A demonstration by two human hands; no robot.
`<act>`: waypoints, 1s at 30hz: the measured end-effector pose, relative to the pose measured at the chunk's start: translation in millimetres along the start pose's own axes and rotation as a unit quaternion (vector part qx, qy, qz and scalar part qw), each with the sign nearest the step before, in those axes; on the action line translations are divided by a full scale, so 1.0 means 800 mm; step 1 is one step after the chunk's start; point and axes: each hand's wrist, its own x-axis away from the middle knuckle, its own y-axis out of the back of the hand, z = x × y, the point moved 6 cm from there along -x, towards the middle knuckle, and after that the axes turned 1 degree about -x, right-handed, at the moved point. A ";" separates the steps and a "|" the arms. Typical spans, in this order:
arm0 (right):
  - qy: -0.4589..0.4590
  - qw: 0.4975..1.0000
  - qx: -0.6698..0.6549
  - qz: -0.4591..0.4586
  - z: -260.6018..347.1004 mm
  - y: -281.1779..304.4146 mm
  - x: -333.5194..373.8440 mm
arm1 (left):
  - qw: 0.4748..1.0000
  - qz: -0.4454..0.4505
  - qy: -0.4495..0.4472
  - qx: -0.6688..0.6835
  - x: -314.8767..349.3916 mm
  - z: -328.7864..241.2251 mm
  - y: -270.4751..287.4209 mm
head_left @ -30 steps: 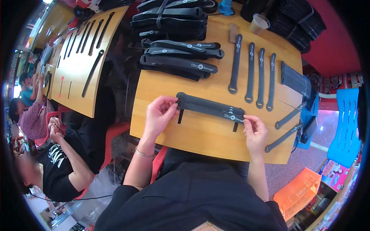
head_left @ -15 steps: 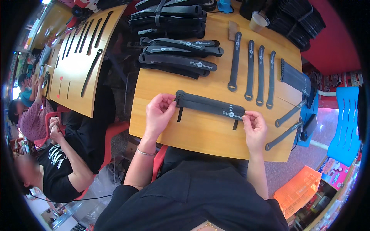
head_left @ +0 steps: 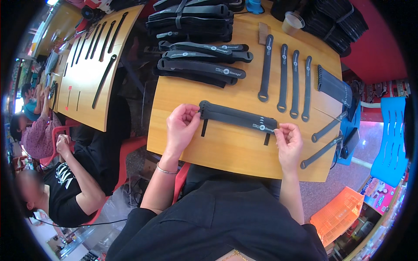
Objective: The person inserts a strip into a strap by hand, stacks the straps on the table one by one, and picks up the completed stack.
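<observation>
Across the near middle of the table lies a small stack of dark grey straps (head_left: 235, 118), slightly fanned, with white print near its right end. My left hand (head_left: 182, 129) pinches the rounded left end of it between thumb and fingers. At the opposite end my right hand (head_left: 288, 141) grips the corner, thumb on the near side. Two short black strips stick out from under the stack: a left strip (head_left: 204, 128) and a right strip (head_left: 266, 139). Beyond my right hand, several single straps with slotted ends, such as the longest strap (head_left: 265, 69), lie side by side.
Piled straps (head_left: 200, 69) and banded bundles (head_left: 191, 28) fill the far left. A wooden block (head_left: 263, 33), a lidded cup (head_left: 293, 22) and a fanned strap stack (head_left: 334, 85) lie far right. Left, a person in black (head_left: 72, 187) sits by another table (head_left: 89, 87).
Both hands keep their hold on the strap stack, which barely moves. The view shifts slightly, and the seated person at left leans a little differently.
</observation>
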 end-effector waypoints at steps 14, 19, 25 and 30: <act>0.006 1.000 0.007 -0.001 0.000 -0.002 0.000 | 1.000 -0.005 0.024 -0.008 -0.002 0.000 0.001; 0.015 1.000 0.017 0.001 0.001 -0.002 0.000 | 0.999 -0.007 0.031 0.000 -0.001 -0.002 0.001; 0.009 1.000 0.014 0.002 -0.001 -0.001 0.000 | 1.000 -0.005 0.020 -0.018 -0.002 -0.002 0.000; 0.012 1.000 0.016 0.000 0.000 -0.001 0.000 | 0.999 -0.005 0.038 -0.017 -0.003 -0.004 -0.001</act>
